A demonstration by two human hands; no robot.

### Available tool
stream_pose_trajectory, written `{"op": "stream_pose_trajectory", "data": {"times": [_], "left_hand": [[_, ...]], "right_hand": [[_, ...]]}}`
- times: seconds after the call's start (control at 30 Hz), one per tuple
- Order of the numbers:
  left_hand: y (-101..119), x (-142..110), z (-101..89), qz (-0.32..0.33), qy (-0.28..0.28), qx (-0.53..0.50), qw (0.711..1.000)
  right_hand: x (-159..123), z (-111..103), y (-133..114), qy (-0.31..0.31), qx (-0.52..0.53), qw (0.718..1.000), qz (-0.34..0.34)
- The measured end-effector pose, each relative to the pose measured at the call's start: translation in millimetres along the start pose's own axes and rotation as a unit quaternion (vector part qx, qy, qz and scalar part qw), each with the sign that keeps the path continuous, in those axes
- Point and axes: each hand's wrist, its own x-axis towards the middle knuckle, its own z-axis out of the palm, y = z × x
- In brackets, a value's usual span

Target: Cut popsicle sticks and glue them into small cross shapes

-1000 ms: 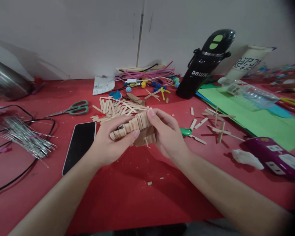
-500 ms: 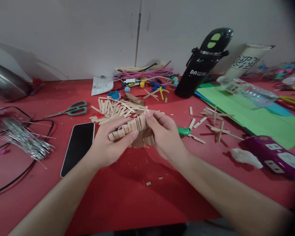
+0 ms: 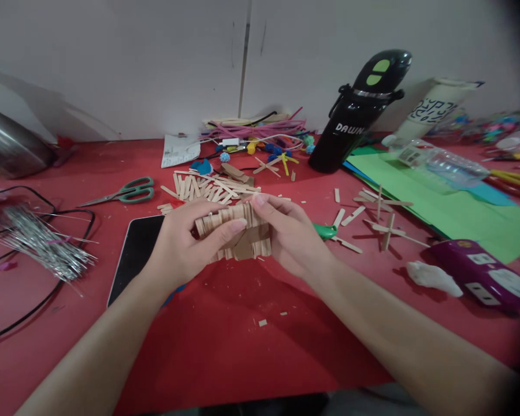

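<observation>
Both my hands hold a small structure of glued wooden craft sticks (image 3: pixel 238 231) just above the red table (image 3: pixel 242 341). My left hand (image 3: pixel 182 245) grips its left end, thumb laid across the top row of sticks. My right hand (image 3: pixel 292 234) clasps the right end, with the index finger on the top edge. Brown card shows on the structure's underside. A loose pile of craft sticks (image 3: pixel 208 189) lies right behind it.
A black phone (image 3: pixel 134 254) lies left of my hands, with green scissors (image 3: pixel 127 192) and a silver wire bundle (image 3: pixel 43 242) further left. A black bottle (image 3: pixel 359 112), green paper (image 3: pixel 450 211), stick crosses (image 3: pixel 387 228), a purple power strip (image 3: pixel 481 277) and a green clip (image 3: pixel 327 231) are on the right.
The stick structure has been turned more level and drawn slightly left and up, and my left hand now covers more of its left end and the phone's corner.
</observation>
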Motion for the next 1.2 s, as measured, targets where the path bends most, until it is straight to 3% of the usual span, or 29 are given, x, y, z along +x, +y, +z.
{"op": "stream_pose_trajectory", "data": {"times": [0.13,0.33,0.6,0.77,1.03,1.2], "left_hand": [[-3.5,0.7,-3.6,0.05,-0.005,0.046,0.998],[-6.2,-0.8,-5.1,0.078,0.008,0.099,0.992],[-7.2,-4.0,-2.1,0.187,0.039,0.195,0.962],[-8.5,-5.3,-1.2,0.188,0.054,0.189,0.962],[-3.8,-4.0,-1.0,0.145,0.049,0.16,0.975],[-2.8,-3.6,-0.1,0.147,0.059,0.158,0.975]], "right_hand": [[3.7,-1.8,1.1,0.029,0.017,0.999,-0.004],[3.8,-3.6,-0.5,-0.018,0.01,1.0,0.006],[4.6,-5.2,2.6,0.021,-0.011,0.999,-0.039],[6.1,-5.2,3.9,0.028,-0.032,0.997,-0.07],[5.8,-2.8,3.0,-0.003,-0.026,0.999,-0.019],[5.6,-1.7,9.7,0.03,-0.053,0.997,-0.049]]}}
